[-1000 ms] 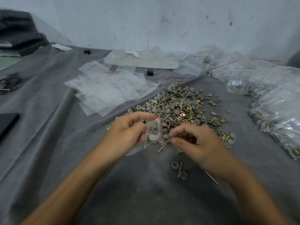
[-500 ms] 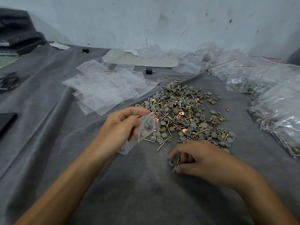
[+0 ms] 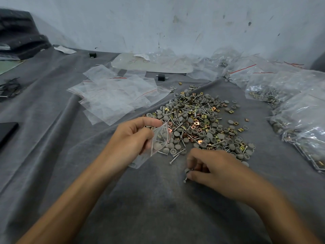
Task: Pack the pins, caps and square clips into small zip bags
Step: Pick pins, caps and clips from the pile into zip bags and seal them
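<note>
1. On the worktop straight ahead of you, a wrinkled grey felt-like cloth (image 3: 158, 199) carries one loose heap (image 3: 198, 124) of parts. It mixes round domed grey caps, thin silvery pins with flat heads and square brass-coloured clips, far too many to count.
2. Your left hand (image 3: 130, 140) pinches one small clear zip bag (image 3: 159, 140) near its red-lined mouth, thumb on top. The bag hangs over the heap's near-left edge with a few grey caps inside; their number cannot be told.
3. Your right hand (image 3: 216, 171) rests on the cloth just short of the heap, fingers curled. It pinches one pin (image 3: 185, 180) and one cap (image 3: 187, 170) between thumb and fingertips.
4. Left of the heap lie the empty zip bags (image 3: 112, 97), flat and glossy with red strips. They overlap too much to count.
5. At your right sit crinkled filled bags (image 3: 302, 120) holding the same parts.
6. Two small black blocks (image 3: 161, 77) stand beyond the empty bags, well apart.
</note>
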